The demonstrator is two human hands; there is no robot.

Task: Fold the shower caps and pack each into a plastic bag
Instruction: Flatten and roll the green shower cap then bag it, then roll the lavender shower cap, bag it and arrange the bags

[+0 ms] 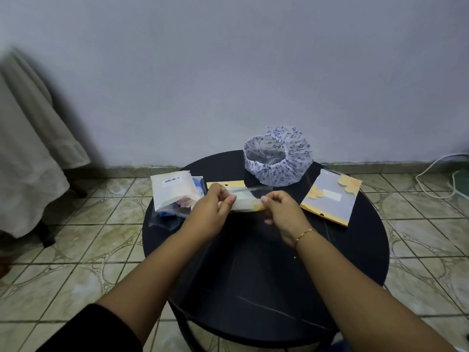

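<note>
Above the middle of the round black table [253,262], both hands hold one clear plastic bag [247,201] with a pale folded cap inside and a yellow header. My left hand [215,208] pinches its left end and my right hand [284,212] pinches its right end. An unfolded shower cap [278,157], white with a dark blue print, sits open at the table's back edge. A packed bag [332,196] with yellow flowers lies at the right. At the left lies a pile of bags [175,193], white on top, blue beneath.
The table stands on a tiled floor [76,250] close to a pale wall. A cloth-covered piece of furniture [28,153] stands at the left. A white cable [439,179] runs along the floor at the right.
</note>
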